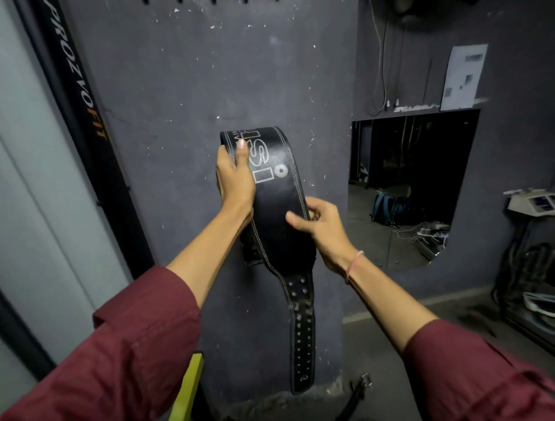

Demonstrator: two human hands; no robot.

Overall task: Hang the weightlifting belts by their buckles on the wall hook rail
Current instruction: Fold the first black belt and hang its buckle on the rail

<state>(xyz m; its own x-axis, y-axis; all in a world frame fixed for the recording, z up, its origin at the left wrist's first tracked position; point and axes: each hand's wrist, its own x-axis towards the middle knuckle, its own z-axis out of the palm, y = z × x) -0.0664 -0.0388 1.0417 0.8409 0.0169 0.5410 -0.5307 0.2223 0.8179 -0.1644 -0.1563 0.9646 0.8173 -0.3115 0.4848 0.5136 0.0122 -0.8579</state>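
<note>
Belt (279, 210) being readied below hooks (213, 2).
Left hand (235, 177) is clasping the fold, right hand (322, 228) is pinching its edge; the buckle, unseen, needs locating first.

One view only, from my head, facing forward and slightly down at a dark wall (180, 90). It sits close: my left hand (235, 180) and right hand (321, 228) fill the centre, wall just beyond them.

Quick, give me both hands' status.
Left hand: closed on the black belt near its top fold.
Right hand: grip pinching the belt's right edge.
</note>
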